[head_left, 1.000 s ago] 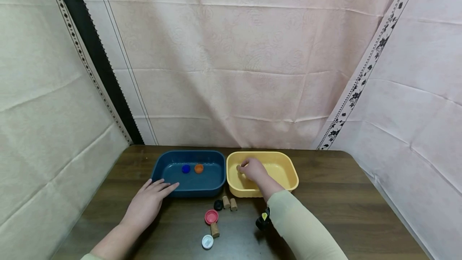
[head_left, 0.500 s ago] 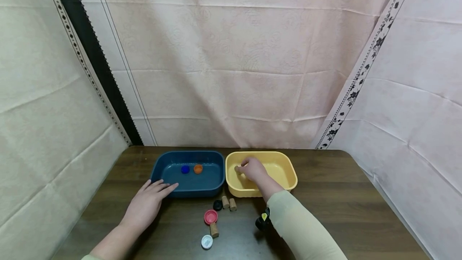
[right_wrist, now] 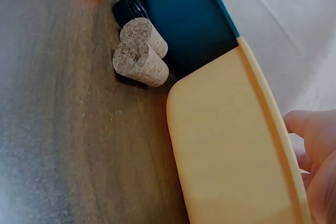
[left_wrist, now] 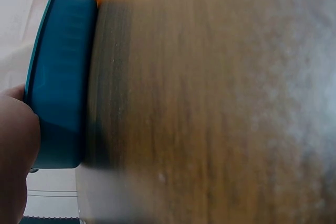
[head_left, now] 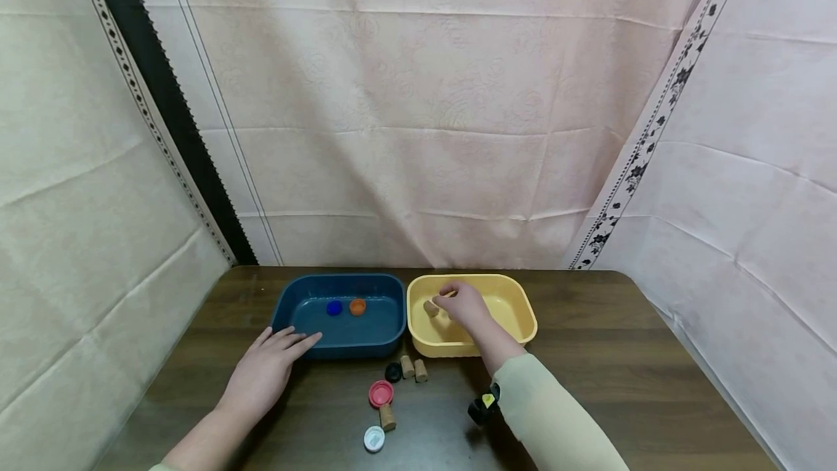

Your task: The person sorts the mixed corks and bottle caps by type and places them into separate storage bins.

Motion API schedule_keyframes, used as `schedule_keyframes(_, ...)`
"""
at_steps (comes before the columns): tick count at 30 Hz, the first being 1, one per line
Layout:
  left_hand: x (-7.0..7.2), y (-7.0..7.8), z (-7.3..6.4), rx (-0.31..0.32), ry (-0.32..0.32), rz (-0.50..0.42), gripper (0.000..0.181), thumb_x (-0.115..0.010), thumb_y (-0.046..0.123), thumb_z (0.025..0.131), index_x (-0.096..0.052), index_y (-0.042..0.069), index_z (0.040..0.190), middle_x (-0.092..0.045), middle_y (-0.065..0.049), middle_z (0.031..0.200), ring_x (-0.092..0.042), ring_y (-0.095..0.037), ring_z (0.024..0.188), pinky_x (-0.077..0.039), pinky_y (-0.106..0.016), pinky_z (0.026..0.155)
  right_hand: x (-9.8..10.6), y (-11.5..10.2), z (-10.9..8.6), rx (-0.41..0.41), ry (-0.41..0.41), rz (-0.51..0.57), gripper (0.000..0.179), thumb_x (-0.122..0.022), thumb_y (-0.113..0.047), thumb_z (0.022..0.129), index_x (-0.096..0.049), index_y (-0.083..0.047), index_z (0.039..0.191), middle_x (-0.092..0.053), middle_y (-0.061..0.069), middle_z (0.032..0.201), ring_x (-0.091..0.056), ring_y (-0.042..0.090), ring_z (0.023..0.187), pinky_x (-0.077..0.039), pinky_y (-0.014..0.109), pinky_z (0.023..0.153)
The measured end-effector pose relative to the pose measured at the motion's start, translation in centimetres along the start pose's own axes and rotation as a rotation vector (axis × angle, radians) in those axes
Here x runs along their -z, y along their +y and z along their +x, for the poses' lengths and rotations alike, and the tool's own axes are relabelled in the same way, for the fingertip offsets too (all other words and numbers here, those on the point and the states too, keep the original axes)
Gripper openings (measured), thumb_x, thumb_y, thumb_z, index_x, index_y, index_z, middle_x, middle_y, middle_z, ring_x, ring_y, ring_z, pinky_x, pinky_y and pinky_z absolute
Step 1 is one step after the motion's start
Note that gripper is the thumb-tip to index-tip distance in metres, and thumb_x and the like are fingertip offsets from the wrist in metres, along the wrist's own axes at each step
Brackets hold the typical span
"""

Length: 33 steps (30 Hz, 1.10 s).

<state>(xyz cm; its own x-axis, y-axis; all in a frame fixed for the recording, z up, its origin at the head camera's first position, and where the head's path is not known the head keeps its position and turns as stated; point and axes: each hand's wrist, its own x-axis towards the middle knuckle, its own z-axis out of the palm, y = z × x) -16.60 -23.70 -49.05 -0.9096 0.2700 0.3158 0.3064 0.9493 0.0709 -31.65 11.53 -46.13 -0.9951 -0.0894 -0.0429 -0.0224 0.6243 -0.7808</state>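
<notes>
A cork stopper [head_left: 431, 309] lies in the left part of the yellow tray [head_left: 523, 344]. Just right of it is my right hand [head_left: 466, 304], thumb and fingertips apart beside the cork. In the right wrist view the tray's wall hides the cork, and only part of the right hand [right_wrist: 320, 142] shows past the rim. My left hand [head_left: 271, 365] rests with spread fingers at the near left edge of the blue tray [head_left: 366, 351]. Inside that tray are a dark blue cap [head_left: 334, 307] and an orange cap [head_left: 357, 307].
In front of the trays lie a black cap [head_left: 393, 372], two corks [head_left: 421, 371] side by side, a pink-red cap [head_left: 381, 393], another cork [head_left: 387, 417] and a white cap [head_left: 374, 439]. Cloth hangs behind and at both sides of the wooden table [head_left: 628, 384].
My right thumb and fingers have come apart from the cork, which now lies in the yellow tray. The right hand has shifted slightly right; the left hand stays put.
</notes>
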Motion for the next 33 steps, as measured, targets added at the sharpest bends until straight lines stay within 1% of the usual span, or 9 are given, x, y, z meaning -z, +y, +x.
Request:
schedule_keyframes(6, 0.1, 0.1, 0.0, -0.002, 0.006, 0.001, 0.058, -0.066, -0.004, 0.088, -0.061, 0.025, 0.137, -0.066, -0.005, 0.128, -0.053, -0.034, 0.129, -0.03, -0.06, 0.112, 0.5, 0.2, -0.9, 0.003, 0.005, 0.094, 0.028, -0.072, -0.028, 0.089, -0.068, -0.009, 0.11, -0.065, 0.01, 0.1, -0.063, 0.021, 0.073, -0.054, 0.032, 0.062)
schedule_keyframes(12, 0.2, 0.1, 0.0, 0.0, 0.006, 0.001, 0.057, -0.066, -0.004, 0.089, -0.061, 0.025, 0.137, -0.066, -0.005, 0.128, -0.053, -0.034, 0.129, -0.03, -0.061, 0.113, 1.0, -0.2, -2.0, 0.037, 0.003, 0.134, 0.032, -0.07, -0.029, 0.091, -0.069, -0.007, 0.115, -0.066, 0.008, 0.098, -0.063, 0.022, 0.071, -0.053, 0.031, 0.06)
schedule_keyframes(16, 0.1, 0.1, 0.0, 0.002, 0.002, 0.003, 0.057, -0.066, -0.004, 0.089, -0.061, 0.025, 0.138, -0.066, -0.005, 0.128, -0.053, -0.034, 0.129, -0.029, -0.061, 0.113, 1.3, -0.9, -2.9, 0.077, 0.008, 0.146, 0.031, -0.071, -0.028, 0.09, -0.069, -0.007, 0.113, -0.065, 0.007, 0.094, -0.061, 0.021, 0.069, -0.053, 0.031, 0.058)
schedule_keyframes(20, 0.0, 0.0, 0.0, -0.001, 0.003, -0.003, 0.057, -0.066, -0.004, 0.089, -0.061, 0.025, 0.138, -0.066, -0.005, 0.128, -0.053, -0.034, 0.128, -0.029, -0.061, 0.113, 1.5, -1.3, -4.1, 0.11, -0.005, 0.157, 0.031, -0.072, -0.029, 0.09, -0.069, -0.008, 0.113, -0.063, 0.007, 0.095, -0.061, 0.02, 0.068, -0.053, 0.031, 0.059)
schedule_keyframes(23, -0.1, 0.0, 0.0, -0.004, 0.002, -0.002, 0.058, -0.067, -0.003, 0.088, -0.061, 0.025, 0.138, -0.066, -0.005, 0.128, -0.053, -0.034, 0.128, -0.029, -0.061, 0.113, 1.5, -1.5, -4.9, 0.126, -0.023, 0.154, 0.037, -0.073, -0.037, 0.09, -0.069, -0.009, 0.114, -0.063, 0.007, 0.095, -0.06, 0.02, 0.069, -0.054, 0.031, 0.06)
schedule_keyframes(27, -0.1, -0.1, 0.1, -0.003, -0.001, 0.004, 0.057, -0.067, -0.002, 0.088, -0.061, 0.025, 0.138, -0.066, -0.005, 0.129, -0.053, -0.034, 0.129, -0.03, -0.061, 0.112, 1.5, -1.8, -6.2, 0.143, -0.032, 0.141, 0.043, -0.073, -0.049, 0.087, -0.07, -0.013, 0.11, -0.063, 0.005, 0.093, -0.06, 0.019, 0.067, -0.053, 0.031, 0.058)
schedule_keyframes(30, -0.2, -0.1, 0.1, -0.003, 0.002, 0.004, 0.057, -0.067, -0.002, 0.088, -0.061, 0.026, 0.138, -0.066, -0.005, 0.129, -0.053, -0.034, 0.129, -0.03, -0.061, 0.112, 1.5, -1.9, -7.1, 0.16, -0.044, 0.141, 0.036, -0.073, -0.044, 0.089, -0.07, -0.013, 0.108, -0.062, 0.004, 0.09, -0.059, 0.018, 0.065, -0.053, 0.031, 0.056)
schedule_keyframes(33, -0.2, -0.1, 0.0, -0.004, 0.006, 0.003, 0.058, -0.068, -0.002, 0.088, -0.061, 0.026, 0.138, -0.066, -0.006, 0.129, -0.053, -0.034, 0.129, -0.029, -0.061, 0.113, 1.5, -2.0, -8.0, 0.171, -0.066, 0.142, 0.031, -0.073, -0.034, 0.09, -0.071, -0.01, 0.109, -0.061, 0.004, 0.088, -0.058, 0.018, 0.063, -0.052, 0.031, 0.056)
